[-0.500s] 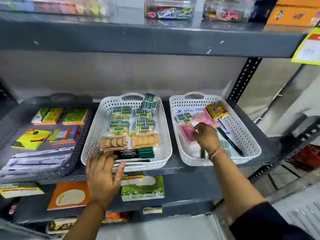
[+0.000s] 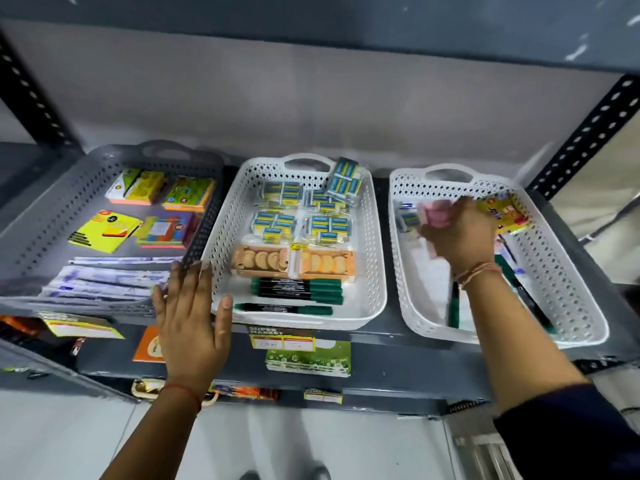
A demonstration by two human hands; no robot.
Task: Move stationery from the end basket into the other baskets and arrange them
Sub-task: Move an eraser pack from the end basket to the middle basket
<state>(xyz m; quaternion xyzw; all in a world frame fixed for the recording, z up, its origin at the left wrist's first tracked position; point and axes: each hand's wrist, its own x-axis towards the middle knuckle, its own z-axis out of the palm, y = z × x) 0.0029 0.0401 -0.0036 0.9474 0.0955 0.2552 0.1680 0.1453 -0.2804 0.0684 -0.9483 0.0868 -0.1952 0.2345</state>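
From the head view, a blurred pink packet [image 2: 437,216] is gripped by the right hand [image 2: 460,233] inside the white perforated end basket [image 2: 568,289], the left hand [image 2: 192,317] is laid flat and empty by the middle white basket [image 2: 375,265], so a lift across is called for next.

A grey metal shelf [image 2: 398,344] runs across the middle of the frame, with a second grey shelf [image 2: 311,12] along the top edge. Black perforated uprights [image 2: 585,133] stand at upper right and upper left. Behind is a plain pale wall [image 2: 311,98]; a light floor [image 2: 311,445] shows at the bottom.
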